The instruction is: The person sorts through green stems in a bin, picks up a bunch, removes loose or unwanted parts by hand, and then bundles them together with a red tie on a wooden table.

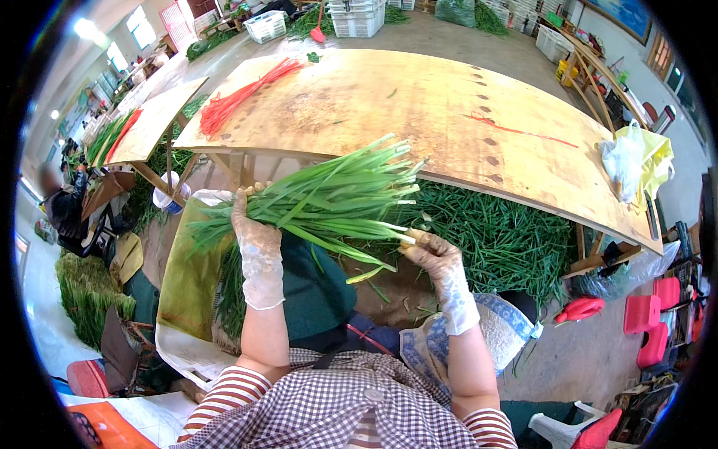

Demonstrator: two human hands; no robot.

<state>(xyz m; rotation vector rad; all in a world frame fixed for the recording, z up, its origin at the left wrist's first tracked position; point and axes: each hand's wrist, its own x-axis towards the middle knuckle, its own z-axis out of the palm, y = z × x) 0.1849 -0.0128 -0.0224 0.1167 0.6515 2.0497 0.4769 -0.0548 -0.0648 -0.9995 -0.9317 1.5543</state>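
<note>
My left hand (256, 243), in a soiled, thin whitish glove, is closed round a thick bunch of garlic chives (333, 187). The bunch is held in front of the table's near edge, its green leaf tips to the left and its pale cut ends to the right. On the right side, my gloved right hand (440, 260) pinches the white end of a low stalk. One yellowish leaf (366, 275) hangs beneath the bunch, near that stalk.
A wooden table (374, 97) spans the front, carrying red ties (250, 93), a loose red strip (523, 130) and a plastic bag (622, 161). Loose chives (490, 232) are heaped under it. A white crate (176, 350) stands left of my lap; another person (71, 194) sits far left.
</note>
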